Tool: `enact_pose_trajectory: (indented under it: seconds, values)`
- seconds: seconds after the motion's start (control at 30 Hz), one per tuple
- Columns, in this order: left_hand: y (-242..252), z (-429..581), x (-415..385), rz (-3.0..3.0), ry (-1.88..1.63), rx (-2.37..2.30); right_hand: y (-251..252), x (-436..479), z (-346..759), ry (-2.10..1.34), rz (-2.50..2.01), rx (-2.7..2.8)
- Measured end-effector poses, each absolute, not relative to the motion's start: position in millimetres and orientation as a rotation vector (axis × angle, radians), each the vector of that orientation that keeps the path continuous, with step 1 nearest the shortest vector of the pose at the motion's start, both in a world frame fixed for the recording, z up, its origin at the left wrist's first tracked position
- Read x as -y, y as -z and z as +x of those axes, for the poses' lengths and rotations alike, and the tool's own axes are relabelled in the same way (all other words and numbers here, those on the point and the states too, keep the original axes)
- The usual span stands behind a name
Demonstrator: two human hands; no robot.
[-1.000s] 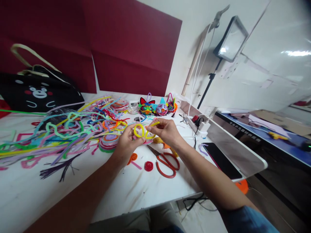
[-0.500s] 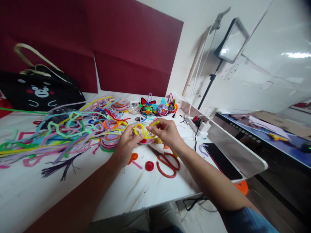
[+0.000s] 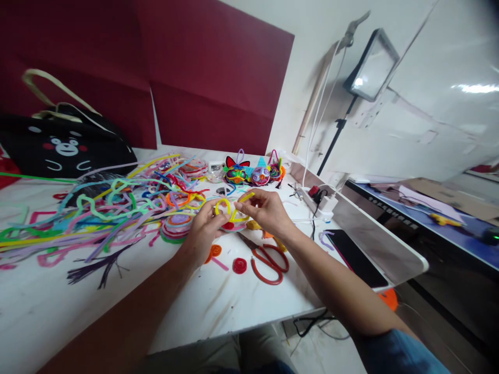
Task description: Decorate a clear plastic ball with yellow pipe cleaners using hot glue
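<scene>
A yellow pipe cleaner (image 3: 234,214), bent into a loop at its left end, is held between both hands above the table. My left hand (image 3: 202,228) pinches it by the loop, thumb toward me. On the other side my right hand (image 3: 265,210) grips it between thumb and fingertips, and a short end sticks up past the fingers. Just below lies a round coiled piece with a red spot (image 3: 229,226), partly hidden by the hands. Nearer me are a red coil (image 3: 239,266), an orange coil (image 3: 215,251) and red-handled scissors (image 3: 268,264).
A heap of colourful pipe cleaners (image 3: 117,202) covers the left side, before a black bag (image 3: 66,148). Finished decorative figures (image 3: 255,174) stand at the back. To the right are a power strip (image 3: 322,202) and a dark phone (image 3: 354,258). A lamp (image 3: 372,65) rises behind.
The yellow pipe cleaner has shifted very slightly between the fingers, and my left thumb sits a little higher at the loop. Everything on the table looks the same.
</scene>
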State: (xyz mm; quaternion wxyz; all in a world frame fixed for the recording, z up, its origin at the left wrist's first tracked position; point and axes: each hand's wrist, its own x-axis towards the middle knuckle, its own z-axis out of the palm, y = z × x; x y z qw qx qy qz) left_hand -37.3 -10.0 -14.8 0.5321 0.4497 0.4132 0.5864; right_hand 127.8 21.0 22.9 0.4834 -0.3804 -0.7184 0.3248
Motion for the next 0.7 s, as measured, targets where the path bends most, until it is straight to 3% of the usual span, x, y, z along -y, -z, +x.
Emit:
enact_pose_trajectory:
  seconds: [0.7]
  values:
    - [8.8, -34.0, 13.5, 1.037, -1.372, -0.996, -22.3, -23.1, 127.4, -0.821, -0.922, 1.752]
